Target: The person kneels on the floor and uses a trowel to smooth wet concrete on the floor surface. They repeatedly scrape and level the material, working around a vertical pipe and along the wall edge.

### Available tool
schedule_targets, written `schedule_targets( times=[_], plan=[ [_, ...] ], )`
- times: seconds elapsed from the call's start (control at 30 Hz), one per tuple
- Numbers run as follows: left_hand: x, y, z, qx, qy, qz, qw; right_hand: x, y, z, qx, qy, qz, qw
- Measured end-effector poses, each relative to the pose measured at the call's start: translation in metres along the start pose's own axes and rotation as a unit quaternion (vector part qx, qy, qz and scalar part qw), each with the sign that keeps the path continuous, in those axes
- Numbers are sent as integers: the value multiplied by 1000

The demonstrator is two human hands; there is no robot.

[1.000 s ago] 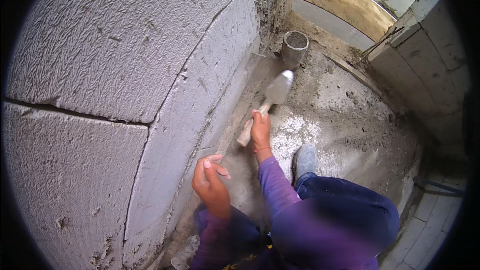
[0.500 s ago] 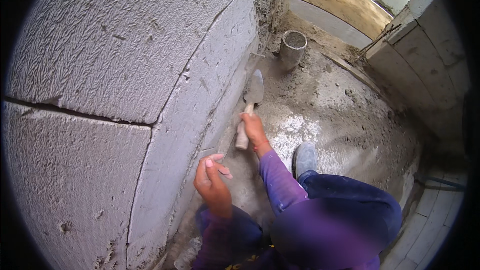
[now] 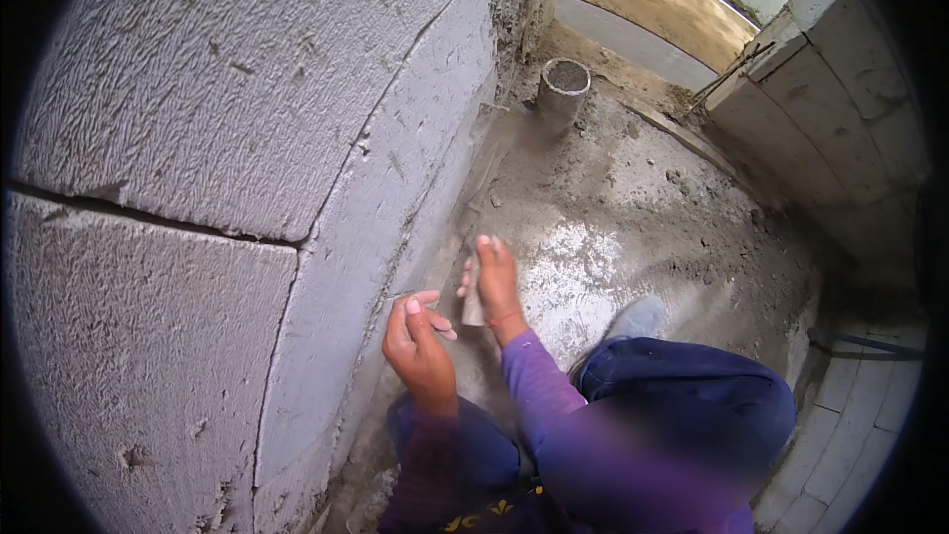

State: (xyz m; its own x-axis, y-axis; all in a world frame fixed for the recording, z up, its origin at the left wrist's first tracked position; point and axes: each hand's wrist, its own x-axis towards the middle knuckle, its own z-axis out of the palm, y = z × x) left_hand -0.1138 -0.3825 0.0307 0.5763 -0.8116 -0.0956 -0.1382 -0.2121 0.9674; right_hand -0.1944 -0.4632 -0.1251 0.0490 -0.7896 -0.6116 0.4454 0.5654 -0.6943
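Note:
My right hand (image 3: 497, 282) is low over the dusty floor beside the wall, fingers wrapped round the trowel. Only the pale butt of the trowel's handle (image 3: 473, 311) shows below the fingers; its blade cannot be made out. Nearer the wall, my left hand (image 3: 419, 351) hangs loosely bent, fingertips dusty and partly apart, with nothing visible in it. The grey block wall (image 3: 341, 326) rises close on the left, its lower band smoother than the ridged blocks above.
A short upright pipe (image 3: 565, 89), crusted with mortar, stands near the far corner. Loose dirt and crumbs (image 3: 682, 188) cover the floor, with a white powdery patch (image 3: 573, 257) in the middle. My shoe (image 3: 639, 316) rests right of it. Another block wall (image 3: 830, 89) bounds the right.
My right hand has drawn slightly back toward me and turned; the trowel blade that showed ahead of it is out of sight. My left hand has hardly moved. The view has shifted slightly.

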Motion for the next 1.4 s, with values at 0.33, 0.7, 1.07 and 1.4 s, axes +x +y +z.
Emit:
schedule_targets(
  times=[0.33,0.7,1.07,1.4],
  plan=[
    [1,-1,10,7,9,7,1000,11,5,-17,-319,194,-78,925],
    [-5,4,32,37,-35,27,998,7,25,-22,-383,80,-128,911],
    [38,30,70,-26,-34,67,997,9,47,-52,-254,123,-72,957],
    [42,29,61,6,-49,61,997,25,20,-50,-162,101,31,981]
  ],
)
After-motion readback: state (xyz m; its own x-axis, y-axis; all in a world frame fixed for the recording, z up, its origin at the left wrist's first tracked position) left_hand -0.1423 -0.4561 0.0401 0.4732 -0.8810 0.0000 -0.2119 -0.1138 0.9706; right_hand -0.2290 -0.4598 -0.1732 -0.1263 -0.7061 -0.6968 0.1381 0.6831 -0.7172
